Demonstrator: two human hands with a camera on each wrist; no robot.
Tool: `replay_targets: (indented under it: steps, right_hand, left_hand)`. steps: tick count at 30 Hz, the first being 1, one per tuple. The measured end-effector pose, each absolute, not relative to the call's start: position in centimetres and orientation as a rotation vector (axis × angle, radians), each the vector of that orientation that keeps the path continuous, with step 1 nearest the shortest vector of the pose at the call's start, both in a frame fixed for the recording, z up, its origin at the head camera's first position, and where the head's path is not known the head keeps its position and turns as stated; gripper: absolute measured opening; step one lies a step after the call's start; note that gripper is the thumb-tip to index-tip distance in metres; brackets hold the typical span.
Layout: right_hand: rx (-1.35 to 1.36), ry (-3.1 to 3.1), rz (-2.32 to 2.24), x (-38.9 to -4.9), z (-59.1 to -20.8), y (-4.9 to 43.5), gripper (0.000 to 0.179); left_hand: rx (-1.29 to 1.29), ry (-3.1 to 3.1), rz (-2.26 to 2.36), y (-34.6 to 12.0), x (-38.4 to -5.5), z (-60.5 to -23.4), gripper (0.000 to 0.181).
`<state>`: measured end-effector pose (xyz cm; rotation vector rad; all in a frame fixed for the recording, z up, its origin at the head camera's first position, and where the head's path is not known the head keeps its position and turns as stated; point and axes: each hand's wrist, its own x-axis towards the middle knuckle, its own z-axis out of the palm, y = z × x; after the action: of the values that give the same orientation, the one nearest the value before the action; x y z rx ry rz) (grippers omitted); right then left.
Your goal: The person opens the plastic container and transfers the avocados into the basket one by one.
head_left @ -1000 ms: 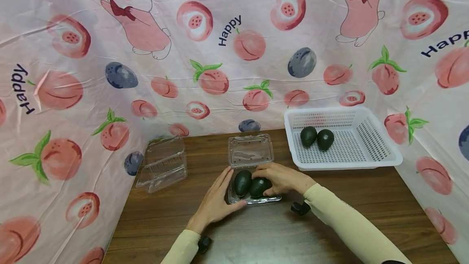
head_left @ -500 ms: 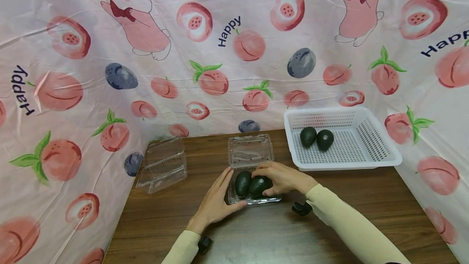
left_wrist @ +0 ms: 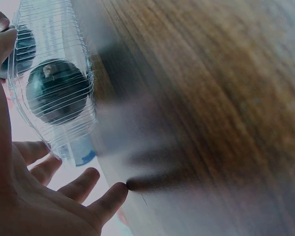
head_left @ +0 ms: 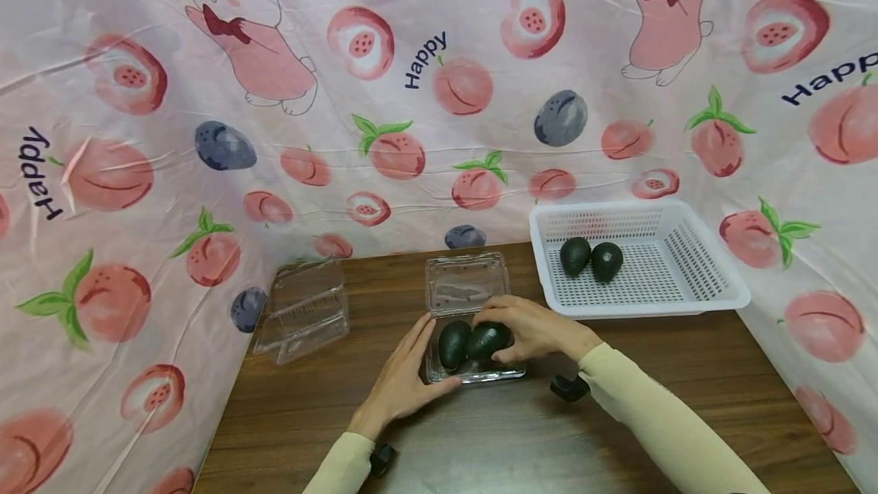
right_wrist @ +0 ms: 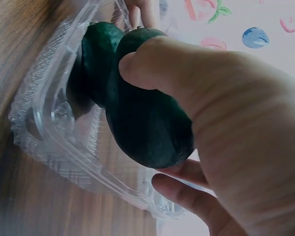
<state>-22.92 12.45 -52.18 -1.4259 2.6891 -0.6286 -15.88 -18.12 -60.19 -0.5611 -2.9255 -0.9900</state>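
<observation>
A clear plastic clamshell container [head_left: 517,372] stands on the table with its lid [head_left: 468,280] folded back. Inside its left half lies a dark green avocado [head_left: 453,345]. My right hand [head_left: 535,330] grips a second avocado [right_wrist: 150,118] over the right half, thumb on the near side and fingers round the far side. This one leans against the first, tilted. My left hand [head_left: 401,380] rests at the container's left side with spread fingers; its thumb lies along the front rim. From the left wrist view, the lower fingers [left_wrist: 71,189] extend past the clear wall.
At the back right a white perforated basket [head_left: 706,303] holds two more avocados [head_left: 591,259]. Another open clear container [head_left: 309,311] stands at the back left. A fruit-print cloth [head_left: 411,113] hangs behind and along both sides of the wooden table [head_left: 521,441].
The right hand has lifted slightly and shifted right with its avocado, which has tilted more sideways. My left hand keeps its place at the container.
</observation>
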Motion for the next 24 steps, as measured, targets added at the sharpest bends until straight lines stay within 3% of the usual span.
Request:
replay_targets:
  steps: [24]
  right_hand:
    - [-1.502, 2.714, -0.780, -22.9, -49.3, 14.6, 0.064]
  left_hand:
    - [-0.551, -2.932, -0.999, -18.1, -15.9, -60.2, 0.121]
